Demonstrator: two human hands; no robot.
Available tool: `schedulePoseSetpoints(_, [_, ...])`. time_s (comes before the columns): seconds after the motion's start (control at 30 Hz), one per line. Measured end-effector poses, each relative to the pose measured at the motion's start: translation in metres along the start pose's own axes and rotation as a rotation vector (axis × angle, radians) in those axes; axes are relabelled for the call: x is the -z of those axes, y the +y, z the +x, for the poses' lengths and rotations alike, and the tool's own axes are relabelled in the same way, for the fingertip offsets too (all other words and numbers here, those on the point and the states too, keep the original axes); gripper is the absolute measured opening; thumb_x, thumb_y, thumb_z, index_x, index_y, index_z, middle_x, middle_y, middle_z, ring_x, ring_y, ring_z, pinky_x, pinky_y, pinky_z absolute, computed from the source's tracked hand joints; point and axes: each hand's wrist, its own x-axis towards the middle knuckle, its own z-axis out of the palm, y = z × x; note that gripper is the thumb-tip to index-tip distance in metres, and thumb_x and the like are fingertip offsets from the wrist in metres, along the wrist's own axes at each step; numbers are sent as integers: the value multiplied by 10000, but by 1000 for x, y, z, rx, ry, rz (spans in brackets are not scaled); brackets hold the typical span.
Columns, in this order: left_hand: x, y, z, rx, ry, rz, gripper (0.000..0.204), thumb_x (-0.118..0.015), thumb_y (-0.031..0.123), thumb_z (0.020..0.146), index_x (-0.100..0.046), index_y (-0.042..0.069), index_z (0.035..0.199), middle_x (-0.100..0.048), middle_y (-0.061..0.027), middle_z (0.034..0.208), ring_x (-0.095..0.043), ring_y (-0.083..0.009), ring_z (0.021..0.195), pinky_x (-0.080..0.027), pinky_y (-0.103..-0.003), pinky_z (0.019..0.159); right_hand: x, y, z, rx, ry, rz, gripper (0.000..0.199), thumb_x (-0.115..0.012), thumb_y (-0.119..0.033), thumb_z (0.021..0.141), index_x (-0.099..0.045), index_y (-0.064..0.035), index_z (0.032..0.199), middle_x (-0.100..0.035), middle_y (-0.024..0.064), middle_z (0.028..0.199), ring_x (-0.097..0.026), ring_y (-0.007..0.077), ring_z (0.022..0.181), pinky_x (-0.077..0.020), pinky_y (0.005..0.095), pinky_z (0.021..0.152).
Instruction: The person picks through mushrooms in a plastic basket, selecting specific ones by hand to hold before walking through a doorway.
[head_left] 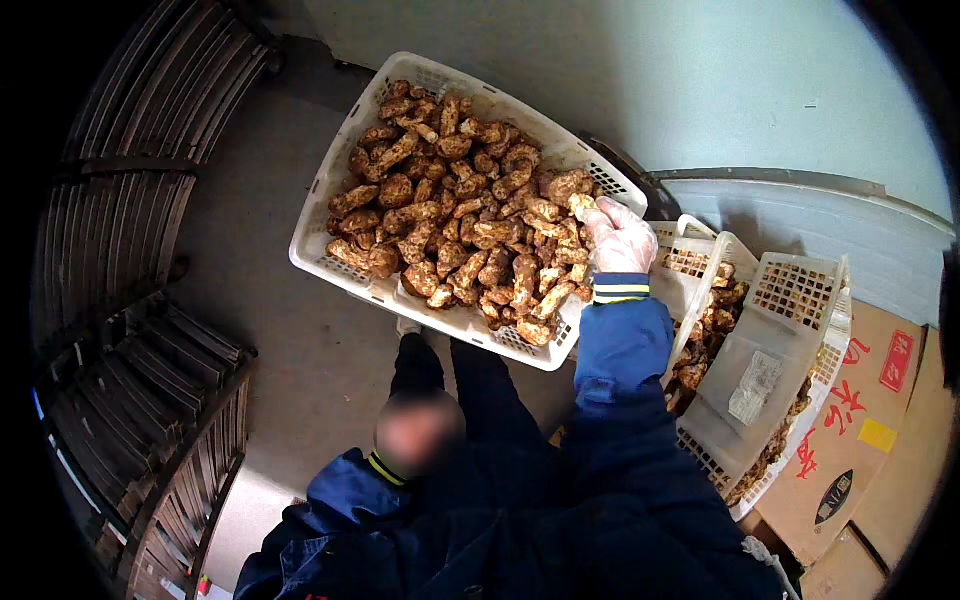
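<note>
A white plastic basket (335, 270) with perforated walls holds a heap of brown, earthy mushrooms (440, 210) with thick pale stems. At the basket's right side my right hand (622, 238), in a thin clear glove, closes its fingertips on a mushroom (572, 188) at the edge of the heap. My left hand (415, 435) hangs below the basket, in front of my legs and away from the mushrooms. It is blurred, so its fingers cannot be made out.
Right of the basket stand more white baskets (795, 290) with mushrooms, one basket tilted over them. Cardboard boxes (850, 440) with red writing lie beyond. Dark slatted racks (130, 240) line the left, over a grey floor (260, 200). A pale wall (720, 90) rises behind.
</note>
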Motion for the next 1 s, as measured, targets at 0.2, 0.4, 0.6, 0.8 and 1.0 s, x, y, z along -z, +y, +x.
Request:
schedulePoseSetpoints(0.2, [0,-5,-1,-28,5,7,109,-494,160,907,-550,68,887,-503,-24,720,-484,-140,635,-451,-246,610,1,10,-36,-307,-66,722,112,-644,-79,808,-653,12,872,-619,54,687,-538,92,519,-437,200,467])
schedulePoseSetpoints(0.4, [4,-12,-8,-38,-5,30,108,-486,157,911,-544,69,888,-494,-20,716,-477,-140,632,-449,-244,609,-5,36,-82,-298,-384,727,115,-615,-57,818,-647,25,892,-642,92,761,-559,107,566,-447,205,494])
schedulePoseSetpoints(0.6, [6,-15,-12,-46,-8,37,106,-479,154,914,-538,70,888,-486,-17,712,-470,-139,628,-447,-241,608,1,70,-125,145,-405,19,74,-641,-104,797,-642,-31,807,-582,46,633,-531,137,517,-411,240,475])
schedulePoseSetpoints(0.8, [8,-14,-16,-42,-14,60,105,-471,151,918,-533,72,889,-477,-13,709,-463,-138,624,-444,-239,607,4,72,-95,333,-28,-360,300,-677,-152,730,-598,-66,1006,-611,124,891,-582,297,800,-475,369,718])
schedulePoseSetpoints(1.0, [6,-13,-13,-47,-2,53,104,-463,149,922,-527,73,890,-468,-10,705,-457,-138,620,-442,-237,607,-25,66,-45,337,139,-772,636,-738,-300,653,-494,-102,1206,-551,148,1106,-492,326,1062,-393,412,921])
